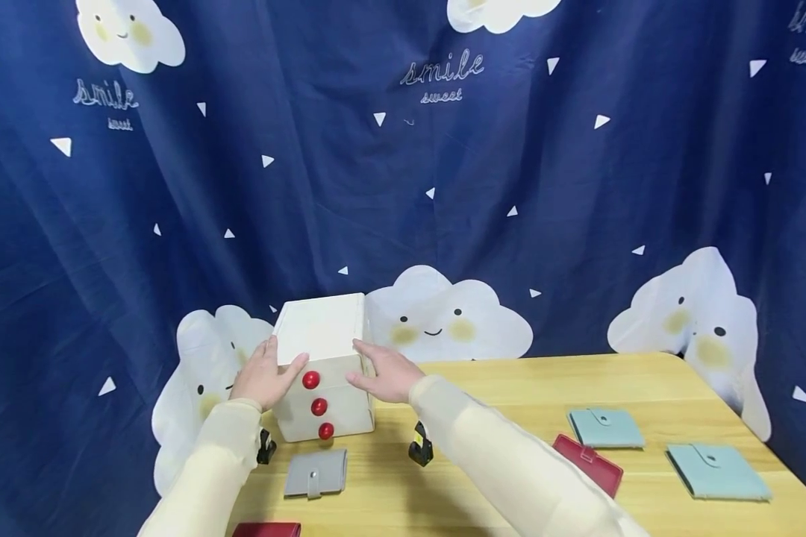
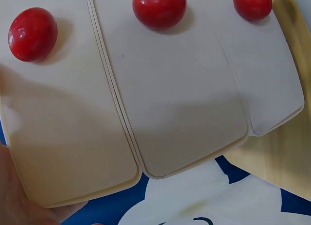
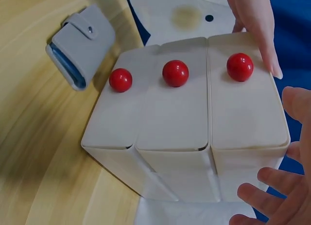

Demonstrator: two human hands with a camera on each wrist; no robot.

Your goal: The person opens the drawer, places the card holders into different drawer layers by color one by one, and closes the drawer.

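The white drawer box (image 1: 322,328) stands on the desk (image 1: 504,380), its front with three red knobs (image 1: 319,406) turned toward the person, one above another. From where I stand, both hands are at it, neither clenched. The left hand (image 1: 264,377) lies against the box's left side, fingers extended and thumb reaching toward the top front edge. The right hand (image 1: 389,373) is spread loosely at the box's right side near the top; I can't tell whether its fingertips touch.

Just in front of the box lies a grey wallet (image 1: 316,473), its strap snapped down. Nearer the person, in front of the box, part of a dark red item (image 1: 266,530) shows. Well to the box's right are a red wallet (image 1: 587,464) and two light blue wallets (image 1: 606,430). Behind the box hangs a navy curtain (image 1: 349,186) with smiling clouds.
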